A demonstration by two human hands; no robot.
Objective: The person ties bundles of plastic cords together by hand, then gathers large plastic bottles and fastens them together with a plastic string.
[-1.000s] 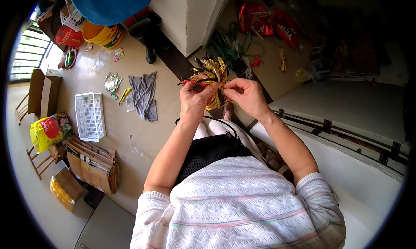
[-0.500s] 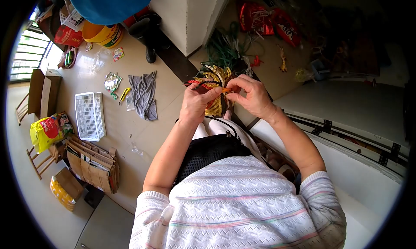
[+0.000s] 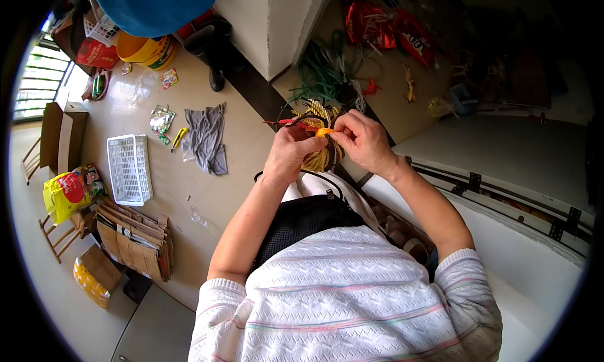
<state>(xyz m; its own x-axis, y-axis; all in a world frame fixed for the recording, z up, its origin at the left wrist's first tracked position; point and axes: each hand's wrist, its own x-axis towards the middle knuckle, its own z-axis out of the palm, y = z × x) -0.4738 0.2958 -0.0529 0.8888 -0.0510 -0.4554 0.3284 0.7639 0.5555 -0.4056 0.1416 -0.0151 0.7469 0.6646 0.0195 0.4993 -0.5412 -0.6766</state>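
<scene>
Where the rope bundle (image 3: 327, 157) is: between both hands, over the floor (image 3: 176, 201).
Left hand (image 3: 290, 151): grip closed around the bundle's near side, thumb pressed along the strands.
Right hand (image 3: 365, 143): grip pinching an orange strip (image 3: 323, 132) at the bundle's middle.
Grey cloth (image 3: 206, 138): on the floor, beside a yellow cutter (image 3: 178, 139).

Tiled floor (image 3: 196, 245) carries 1 white basket (image 3: 143, 168), 1 grey cloth (image 3: 206, 138), 1 yellow cutter (image 3: 178, 139) beside the cloth. Flattened cardboard (image 3: 133, 243) stands near the basket. Green strands (image 3: 319, 67) lie tangled.
</scene>
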